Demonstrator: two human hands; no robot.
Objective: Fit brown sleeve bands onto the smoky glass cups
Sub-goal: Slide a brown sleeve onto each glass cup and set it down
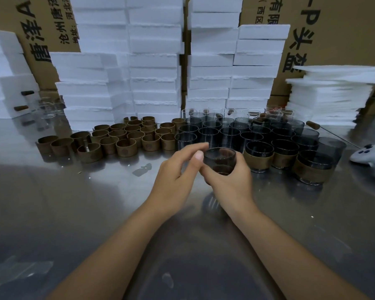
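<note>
My right hand [230, 182] grips a smoky glass cup [219, 158] from below, a little above the steel table; no band shows on it. My left hand [178, 169] hovers just left of the cup with fingers relaxed, its thumb tip near the rim, holding nothing. Several loose brown sleeve bands [121, 137] stand in a cluster at the middle left. Bare smoky cups [232, 131] fill the middle right. Three cups wearing bands [259, 159] stand in front of them to the right.
The steel table [95, 213] is shiny. Stacks of white foam blocks [156, 61] and cardboard boxes [342, 35] line the back. Thin foam sheets [331, 94] are piled at the right. A white controller [370, 158] lies at the right edge. Clear glasses [48, 109] sit far left.
</note>
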